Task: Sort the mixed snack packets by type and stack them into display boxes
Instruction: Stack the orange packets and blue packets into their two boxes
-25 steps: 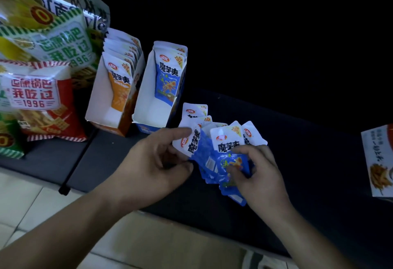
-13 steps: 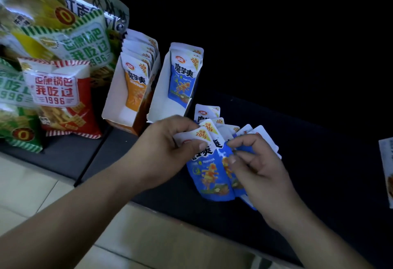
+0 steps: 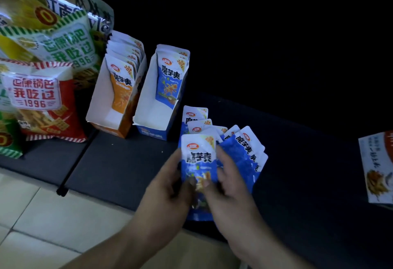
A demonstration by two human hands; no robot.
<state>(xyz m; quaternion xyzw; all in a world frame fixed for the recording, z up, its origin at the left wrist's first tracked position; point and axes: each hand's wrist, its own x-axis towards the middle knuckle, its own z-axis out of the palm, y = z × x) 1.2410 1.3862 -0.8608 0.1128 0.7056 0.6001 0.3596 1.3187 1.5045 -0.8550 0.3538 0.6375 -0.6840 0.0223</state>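
A bunch of blue snack packets (image 3: 198,158) is held upright between both hands above the dark table (image 3: 119,166). My left hand (image 3: 168,192) grips the bunch's left edge, and my right hand (image 3: 229,192) grips its right side, thumb on the front packet. More blue packets (image 3: 244,153) fan out behind to the right. The blue display box (image 3: 153,119) holds a few blue packets (image 3: 170,81) at its back. To its left, the orange display box (image 3: 102,109) holds several orange packets (image 3: 122,85).
Large snack bags, a red one (image 3: 40,102) and a green-striped one (image 3: 63,43), stand at the far left. Part of a white box (image 3: 376,166) shows at the right edge. A pale tiled floor (image 3: 42,215) lies below the table's front edge.
The fanned blue packets have been drawn together into a squarer bunch, front packet now upright. Both hands have closed in on its two sides.
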